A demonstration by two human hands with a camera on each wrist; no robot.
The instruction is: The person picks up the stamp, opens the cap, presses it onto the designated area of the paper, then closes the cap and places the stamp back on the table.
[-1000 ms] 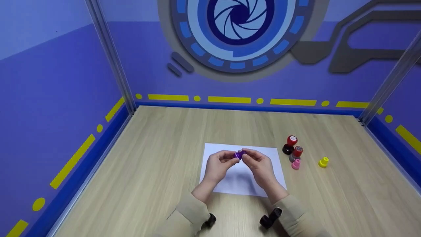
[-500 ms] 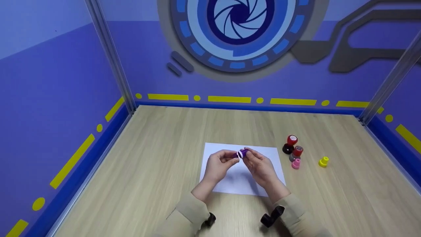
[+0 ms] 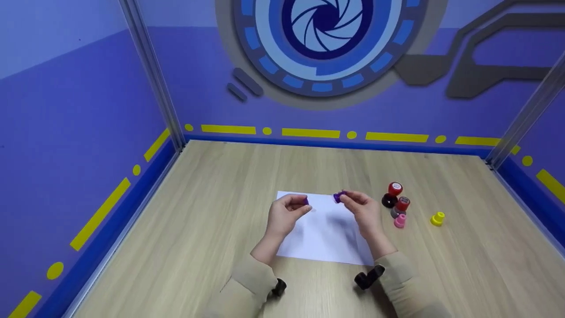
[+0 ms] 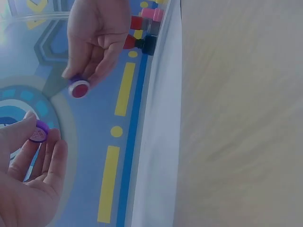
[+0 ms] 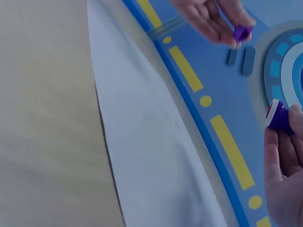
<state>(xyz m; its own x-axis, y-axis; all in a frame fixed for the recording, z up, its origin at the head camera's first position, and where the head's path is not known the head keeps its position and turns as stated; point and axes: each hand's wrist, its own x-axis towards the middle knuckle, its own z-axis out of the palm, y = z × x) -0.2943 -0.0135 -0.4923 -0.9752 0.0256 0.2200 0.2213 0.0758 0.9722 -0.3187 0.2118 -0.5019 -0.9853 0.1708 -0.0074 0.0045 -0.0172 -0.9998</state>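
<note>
My left hand [image 3: 281, 218] pinches a small purple stamp cap [image 4: 41, 131] between thumb and fingers. To the right, my right hand [image 3: 368, 216] grips a purple stamp [image 5: 280, 118] by its body. Its red stamping face [image 4: 79, 89] is bare inside a white rim, and it points toward the left. Both hands hang over a white sheet of paper [image 3: 326, 240], the cap and stamp apart from each other.
Right of the paper stand a red stamp with a black base [image 3: 389, 201], a red one with a grey base [image 3: 402, 204], a pink stamp [image 3: 400, 221] and, farther right, a yellow stamp [image 3: 437, 219]. Blue walls [image 3: 273, 101] border the wooden table [image 3: 220, 198].
The cap has come off the purple stamp. My hands have drawn apart, the left one leftward with the cap, the right one rightward with the stamp.
</note>
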